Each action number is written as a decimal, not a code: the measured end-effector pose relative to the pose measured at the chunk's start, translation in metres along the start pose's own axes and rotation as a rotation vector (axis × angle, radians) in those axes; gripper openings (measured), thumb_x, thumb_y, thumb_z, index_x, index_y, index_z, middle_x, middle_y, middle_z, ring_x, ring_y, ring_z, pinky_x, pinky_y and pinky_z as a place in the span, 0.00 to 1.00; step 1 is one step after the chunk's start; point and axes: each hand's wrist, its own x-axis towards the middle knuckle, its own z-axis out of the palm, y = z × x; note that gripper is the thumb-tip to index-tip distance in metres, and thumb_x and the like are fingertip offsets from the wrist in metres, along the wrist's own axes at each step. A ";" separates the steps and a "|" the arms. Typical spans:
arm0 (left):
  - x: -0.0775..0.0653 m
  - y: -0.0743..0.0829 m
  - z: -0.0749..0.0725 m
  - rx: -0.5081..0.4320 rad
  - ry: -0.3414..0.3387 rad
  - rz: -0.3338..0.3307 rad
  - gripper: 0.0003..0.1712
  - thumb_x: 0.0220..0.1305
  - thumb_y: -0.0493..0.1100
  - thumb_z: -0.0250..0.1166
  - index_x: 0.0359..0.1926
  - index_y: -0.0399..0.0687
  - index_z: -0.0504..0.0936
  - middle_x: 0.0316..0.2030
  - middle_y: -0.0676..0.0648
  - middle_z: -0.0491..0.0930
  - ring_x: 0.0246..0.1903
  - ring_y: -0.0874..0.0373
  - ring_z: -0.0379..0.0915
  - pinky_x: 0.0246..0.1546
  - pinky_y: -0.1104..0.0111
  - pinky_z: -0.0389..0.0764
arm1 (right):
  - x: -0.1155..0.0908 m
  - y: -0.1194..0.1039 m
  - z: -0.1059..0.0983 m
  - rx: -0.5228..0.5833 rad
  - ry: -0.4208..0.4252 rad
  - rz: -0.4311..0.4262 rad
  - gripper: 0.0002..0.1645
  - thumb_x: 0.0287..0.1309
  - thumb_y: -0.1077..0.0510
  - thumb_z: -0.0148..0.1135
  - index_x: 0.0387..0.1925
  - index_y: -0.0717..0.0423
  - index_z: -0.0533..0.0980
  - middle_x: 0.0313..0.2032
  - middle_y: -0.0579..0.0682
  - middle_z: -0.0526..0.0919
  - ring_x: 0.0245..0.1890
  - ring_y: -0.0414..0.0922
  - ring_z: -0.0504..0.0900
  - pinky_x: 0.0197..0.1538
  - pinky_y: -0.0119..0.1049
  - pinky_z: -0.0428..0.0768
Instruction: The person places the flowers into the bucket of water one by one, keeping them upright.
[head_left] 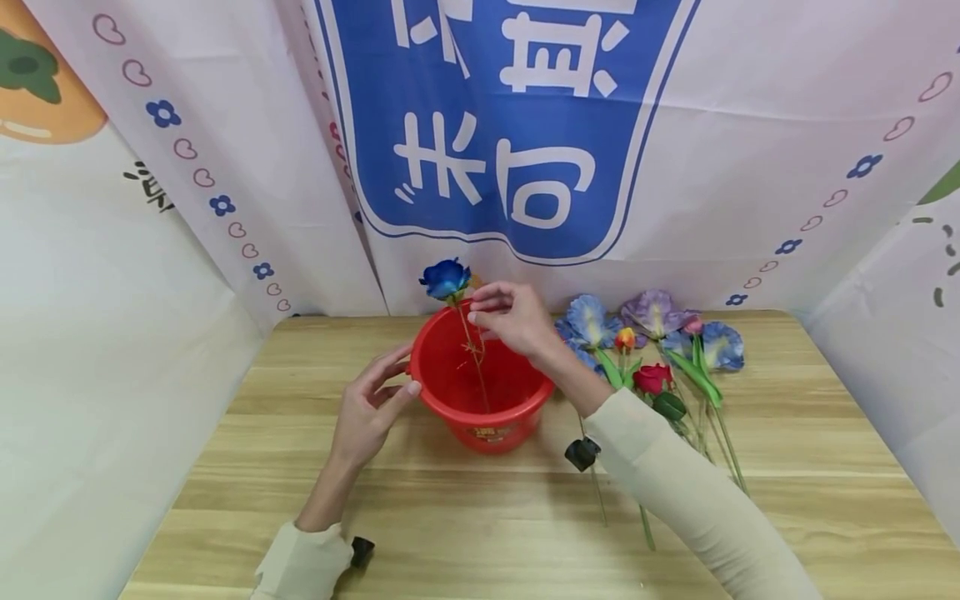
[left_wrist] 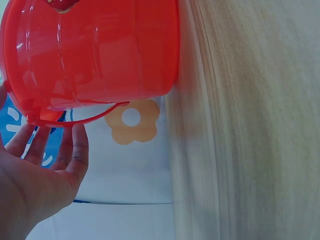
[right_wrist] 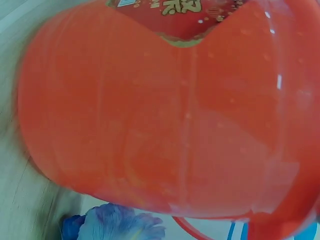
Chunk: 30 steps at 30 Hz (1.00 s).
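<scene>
A red plastic bucket (head_left: 487, 429) stands upright on the wooden table. At its left rim, my left hand (head_left: 371, 408) holds it, thumb on the near side and fingers at the handle (left_wrist: 90, 120). Inside the bucket stands an artificial blue rose (head_left: 445, 279), its thin stem slanting up past the far rim. My right hand (head_left: 517, 321) is over the bucket beside that stem, thumb and forefinger apart, fingertips right by it. The right wrist view is filled by the bucket's side and its label (right_wrist: 182, 20); the right hand's fingers are hidden there.
Right of the bucket lie loose artificial flowers: a red rose (head_left: 652, 379), an orange-yellow tulip bud (head_left: 625, 338), blue irises (head_left: 588, 321) and a purple iris (head_left: 654, 312). Their stems reach toward the front under the right sleeve (head_left: 675, 475). A printed cloth (head_left: 712, 183) hangs behind the table.
</scene>
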 end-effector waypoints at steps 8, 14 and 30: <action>0.002 0.002 0.002 0.012 0.000 -0.002 0.31 0.72 0.33 0.69 0.74 0.46 0.77 0.72 0.41 0.77 0.63 0.67 0.79 0.54 0.73 0.87 | -0.014 -0.008 -0.025 0.062 0.025 -0.042 0.21 0.69 0.62 0.72 0.60 0.61 0.82 0.53 0.60 0.88 0.57 0.64 0.87 0.56 0.53 0.91; 0.002 0.003 0.002 0.016 -0.004 0.000 0.31 0.72 0.33 0.69 0.74 0.46 0.77 0.71 0.41 0.77 0.63 0.66 0.79 0.54 0.74 0.87 | -0.031 -0.010 -0.059 0.124 0.084 -0.085 0.24 0.69 0.60 0.72 0.64 0.59 0.79 0.54 0.57 0.87 0.53 0.57 0.89 0.52 0.43 0.92; -0.001 0.001 0.001 0.012 0.000 -0.016 0.31 0.72 0.34 0.68 0.74 0.47 0.77 0.72 0.42 0.76 0.64 0.65 0.78 0.55 0.74 0.87 | -0.082 0.023 -0.136 0.314 0.244 -0.010 0.22 0.67 0.58 0.74 0.59 0.53 0.78 0.49 0.44 0.88 0.47 0.40 0.90 0.52 0.34 0.90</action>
